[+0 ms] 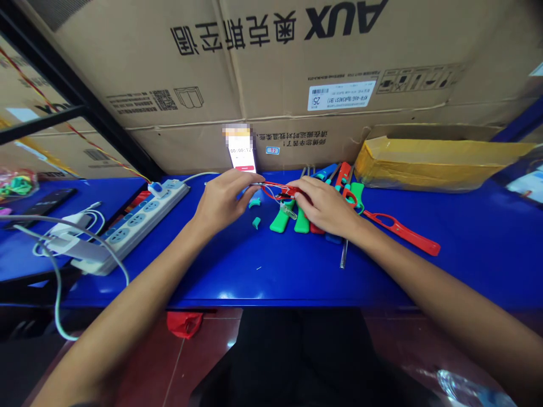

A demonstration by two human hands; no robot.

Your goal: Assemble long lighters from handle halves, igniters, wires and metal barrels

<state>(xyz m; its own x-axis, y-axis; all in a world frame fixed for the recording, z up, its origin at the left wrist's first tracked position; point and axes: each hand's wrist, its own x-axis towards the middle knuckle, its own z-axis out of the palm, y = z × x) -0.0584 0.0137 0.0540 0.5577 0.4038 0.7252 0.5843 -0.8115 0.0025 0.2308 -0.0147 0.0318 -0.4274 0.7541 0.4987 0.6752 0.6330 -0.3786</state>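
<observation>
Above the blue table [237, 277], both hands hold a thin red lighter casing [275, 185] with wires and a clear part [289, 211] hanging beneath it. My left hand [223, 200] pinches its left end, and my right hand [324, 206] is closed round its right end. Just below lie green lighter handles [279, 221], partly hidden by the parts above. Two small teal pieces [256, 223] rest to their left. A red lighter shell [403, 230] lies right of my right wrist. Blue, orange and green lighters [343, 174] are piled behind the right hand.
A phone [241, 152] showing a timer leans on the large cardboard box [254, 85] at the back. The white power strip [136, 226] with cables is at left. An open yellow-taped box [424, 167] sits at back right. A metal rod [343, 254] points towards the front edge.
</observation>
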